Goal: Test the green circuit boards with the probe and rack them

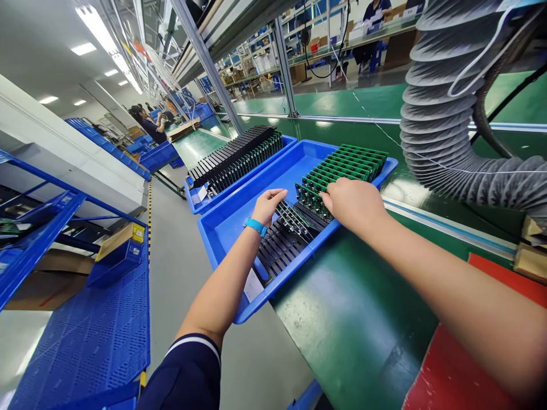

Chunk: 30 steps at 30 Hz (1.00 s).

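Note:
A blue tray (239,202) lies tilted in view on the green bench. Several green circuit boards (342,165) stand in a row at its right end, in a black slotted rack (277,250). My left hand (268,206), with a blue wristband, pinches the upper left end of a circuit board (294,219) above the rack. My right hand (352,202) is closed at the near edge of the standing boards; its fingertips are partly hidden, and the far end of the board runs towards it.
Behind sits a second blue tray (194,206) with black slotted racks and boards. A large grey hose (444,131) hangs at the right. Metal posts (285,68) rise behind the trays. A red mat (461,353) lies at the lower right. Other people work farther back.

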### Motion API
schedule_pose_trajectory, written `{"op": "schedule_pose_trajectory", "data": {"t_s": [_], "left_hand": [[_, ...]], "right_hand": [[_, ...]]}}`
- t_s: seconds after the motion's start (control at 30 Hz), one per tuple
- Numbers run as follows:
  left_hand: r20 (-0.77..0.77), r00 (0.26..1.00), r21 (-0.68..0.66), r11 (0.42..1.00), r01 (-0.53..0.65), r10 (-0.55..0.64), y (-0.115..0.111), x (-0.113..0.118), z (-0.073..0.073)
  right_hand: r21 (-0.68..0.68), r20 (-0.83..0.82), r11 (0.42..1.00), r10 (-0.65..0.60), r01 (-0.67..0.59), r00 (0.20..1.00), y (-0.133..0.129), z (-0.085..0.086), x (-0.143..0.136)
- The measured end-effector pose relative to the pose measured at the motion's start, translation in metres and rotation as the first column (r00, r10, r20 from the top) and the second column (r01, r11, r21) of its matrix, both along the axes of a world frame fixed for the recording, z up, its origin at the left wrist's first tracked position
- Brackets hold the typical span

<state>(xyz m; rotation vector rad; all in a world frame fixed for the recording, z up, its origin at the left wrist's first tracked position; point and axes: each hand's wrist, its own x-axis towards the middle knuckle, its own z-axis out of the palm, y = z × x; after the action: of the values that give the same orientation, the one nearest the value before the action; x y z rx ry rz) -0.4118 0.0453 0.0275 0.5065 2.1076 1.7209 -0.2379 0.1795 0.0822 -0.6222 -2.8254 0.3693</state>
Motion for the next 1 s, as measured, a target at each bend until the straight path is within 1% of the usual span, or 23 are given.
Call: {"op": "schedule_pose_trajectory", "data": {"t_s": [0.07, 0.1, 0.17, 0.23, 0.3, 0.37, 0.47, 0.53, 0.6, 0.7, 0.8, 0.9, 0.93, 1.0], "left_hand": [[0.003, 1.000, 0.006, 1.000, -0.001, 0.001, 0.001, 0.000, -0.001], [0.005, 1.000, 0.011, 1.000, -0.002, 0.002, 0.001, -0.001, -0.002], [0.007, 1.000, 0.028, 1.000, -0.004, 0.004, 0.002, -0.002, -0.002], [0.012, 1.000, 0.053, 0.999, -0.006, 0.005, 0.002, -0.002, -0.003], [0.024, 1.000, 0.078, 0.997, 0.000, -0.002, 0.002, -0.003, -0.002], [0.038, 0.999, 0.094, 0.996, 0.011, -0.014, 0.002, -0.003, -0.001], [0.046, 0.999, 0.092, 0.996, 0.014, -0.018, 0.002, -0.003, 0.000], [0.039, 0.999, 0.072, 0.997, -0.006, 0.003, 0.001, -0.005, -0.001], [0.022, 0.999, 0.045, 0.998, -0.037, 0.036, -0.001, -0.007, -0.002], [-0.004, 0.997, 0.010, 0.997, -0.072, 0.072, -0.004, -0.009, -0.003], [-0.025, 0.996, -0.007, 0.996, -0.086, 0.086, -0.005, -0.008, -0.004], [-0.040, 0.995, -0.010, 0.996, -0.090, 0.089, -0.005, -0.006, -0.004], [-0.043, 0.995, -0.008, 0.996, -0.089, 0.089, -0.004, -0.006, -0.004], [-0.044, 0.995, -0.002, 0.996, -0.089, 0.089, -0.003, -0.005, -0.004]], "right_hand": [[-0.142, 0.000, 0.989, 0.049, -0.048, 0.999, -0.003, 0.003, 0.001], [-0.233, 0.019, 0.969, 0.091, -0.084, 0.996, -0.005, 0.003, 0.000], [-0.390, 0.070, 0.910, 0.180, -0.139, 0.981, -0.007, -0.002, -0.002], [-0.468, 0.110, 0.871, 0.224, -0.148, 0.968, -0.009, -0.008, -0.004], [-0.502, 0.128, 0.854, 0.230, -0.137, 0.965, -0.009, -0.010, -0.006], [-0.473, 0.119, 0.872, 0.203, -0.124, 0.972, -0.009, -0.008, -0.008], [-0.343, 0.089, 0.936, 0.121, -0.084, 0.989, -0.006, 0.002, -0.009], [-0.256, 0.086, 0.965, 0.074, -0.050, 0.993, -0.004, 0.006, -0.009], [-0.195, 0.094, 0.980, 0.044, -0.025, 0.995, -0.002, 0.006, -0.008], [-0.134, 0.105, 0.991, 0.017, -0.003, 0.994, -0.001, 0.001, -0.005], [-0.094, 0.113, 0.996, 0.002, 0.008, 0.994, -0.006, 0.000, 0.001], [-0.051, 0.049, 0.999, -0.001, 0.004, 0.999, -0.018, 0.004, 0.006], [-0.064, 0.021, 0.998, 0.016, -0.015, 1.000, -0.022, 0.005, 0.006], [-0.168, 0.008, 0.983, 0.079, -0.077, 0.997, -0.028, 0.006, 0.004]]}}
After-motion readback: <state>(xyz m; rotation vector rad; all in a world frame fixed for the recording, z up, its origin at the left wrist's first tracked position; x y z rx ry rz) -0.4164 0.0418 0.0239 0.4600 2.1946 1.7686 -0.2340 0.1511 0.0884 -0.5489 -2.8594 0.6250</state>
